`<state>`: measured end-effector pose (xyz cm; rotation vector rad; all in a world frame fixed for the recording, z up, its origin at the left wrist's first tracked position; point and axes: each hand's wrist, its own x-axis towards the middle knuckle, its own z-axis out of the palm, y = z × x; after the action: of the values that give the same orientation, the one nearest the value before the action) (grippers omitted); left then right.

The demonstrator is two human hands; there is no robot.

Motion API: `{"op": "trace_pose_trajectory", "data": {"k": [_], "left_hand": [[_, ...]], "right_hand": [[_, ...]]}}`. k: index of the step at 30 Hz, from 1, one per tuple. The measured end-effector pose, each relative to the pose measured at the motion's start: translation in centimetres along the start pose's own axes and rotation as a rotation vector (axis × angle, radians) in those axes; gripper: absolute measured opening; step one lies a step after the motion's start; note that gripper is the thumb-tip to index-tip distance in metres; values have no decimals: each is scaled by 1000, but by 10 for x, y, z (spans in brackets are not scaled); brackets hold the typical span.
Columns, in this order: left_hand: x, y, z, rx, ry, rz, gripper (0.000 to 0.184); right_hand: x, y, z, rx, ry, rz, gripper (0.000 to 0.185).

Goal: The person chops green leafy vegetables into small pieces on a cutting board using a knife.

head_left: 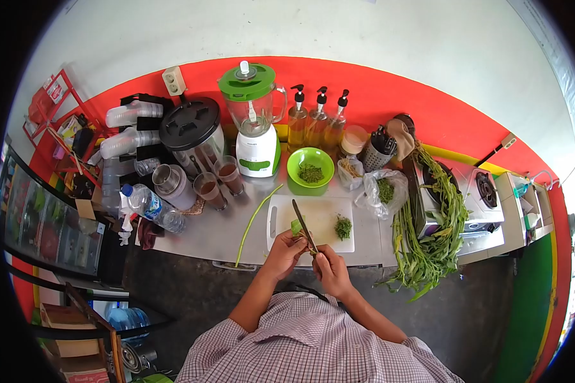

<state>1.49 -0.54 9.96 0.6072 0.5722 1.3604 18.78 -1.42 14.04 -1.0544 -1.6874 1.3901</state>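
Note:
Both my hands are over the front edge of a white cutting board [276, 217]. Closed fingers of my left hand [287, 247] hold a small green leaf piece [296, 226]. My right hand [329, 265] is closed around the handle of a dark-bladed knife [301, 219], whose blade points up and away beside the leaf piece. Chopped greens [343, 226] lie in a small pile on the board's right side. Behind the board, a green bowl [326, 165] holds more chopped greens. One long green stalk [255, 220] lies left of the board.
A blender [255, 150], two glasses of brown drink [209, 189] and a water bottle [153, 207] stand at the left. Three pump bottles [316, 124] are at the back. Leafy stems [428, 255] hang over the stove [476, 191] at the right, near a plastic bag of greens [386, 191].

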Motion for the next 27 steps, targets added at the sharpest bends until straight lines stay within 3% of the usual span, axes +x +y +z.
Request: {"op": "trace_pose_trajectory", "data": {"k": [12, 18, 20, 27], "left_hand": [[3, 6, 2, 113, -65, 2, 8], [14, -12, -5, 100, 131, 21, 15], [20, -15, -12, 242, 316, -47, 18], [25, -16, -24, 379, 428, -108, 21]], "right_hand": [[-2, -1, -10, -168, 45, -3, 21], [16, 5, -9, -218, 114, 23, 23], [26, 7, -13, -291, 102, 13, 23], [39, 17, -12, -358, 102, -59, 24]]}}
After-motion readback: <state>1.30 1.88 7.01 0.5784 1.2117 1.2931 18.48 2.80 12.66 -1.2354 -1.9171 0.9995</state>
